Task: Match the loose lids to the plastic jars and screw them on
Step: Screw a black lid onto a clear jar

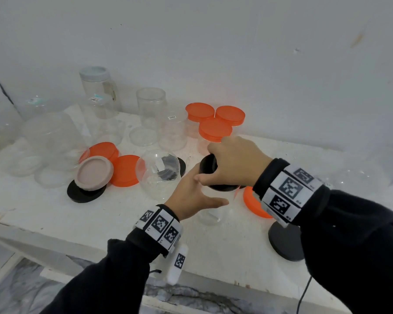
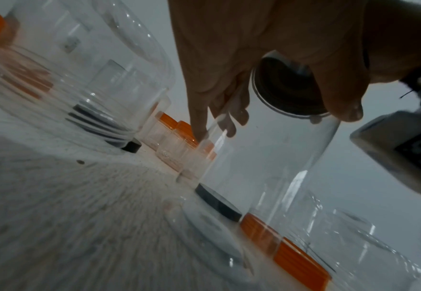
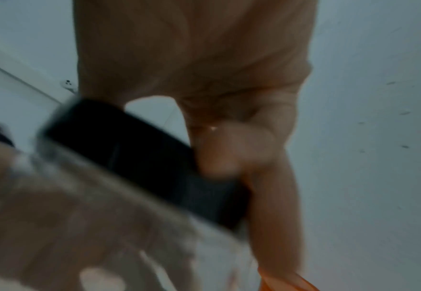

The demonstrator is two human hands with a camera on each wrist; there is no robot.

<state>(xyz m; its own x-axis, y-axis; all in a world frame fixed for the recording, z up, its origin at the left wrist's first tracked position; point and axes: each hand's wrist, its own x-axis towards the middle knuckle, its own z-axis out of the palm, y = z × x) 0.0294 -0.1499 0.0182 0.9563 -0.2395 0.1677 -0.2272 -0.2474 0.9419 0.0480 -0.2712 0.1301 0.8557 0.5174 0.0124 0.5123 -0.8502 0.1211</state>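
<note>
Fingers (image 1: 216, 146) of the right hand (image 1: 234, 162) wrapped round a black lid (image 1: 208, 165) on top of a clear jar (image 1: 210, 215).

Left hand (image 1: 191, 196) grips the jar's side just below; jar stands upright on the white surface (image 1: 89, 220), orange lid (image 1: 254, 203) right beside it.

A: Head view: from above, facing forward and down at the tabletop (image 1: 55, 218), wall behind; both hands mid-frame, wrists near the lens.

B: Left wrist view?

A: Very low, just above the tabletop (image 2: 55, 216), tilted, looking along it at a clear jar (image 2: 266, 167) close in front, black lid (image 2: 289, 90) on top.

B: Right wrist view?

A: Closest of all, blurred, looking up along the fingers (image 3: 236, 149) at that lid (image 3: 139, 157), wall beyond.

B: Overlap?

A: All three share the lid (image 1: 210, 167); head and left wrist also share the jar (image 1: 211, 214) and the orange lids (image 1: 125, 169).
</note>
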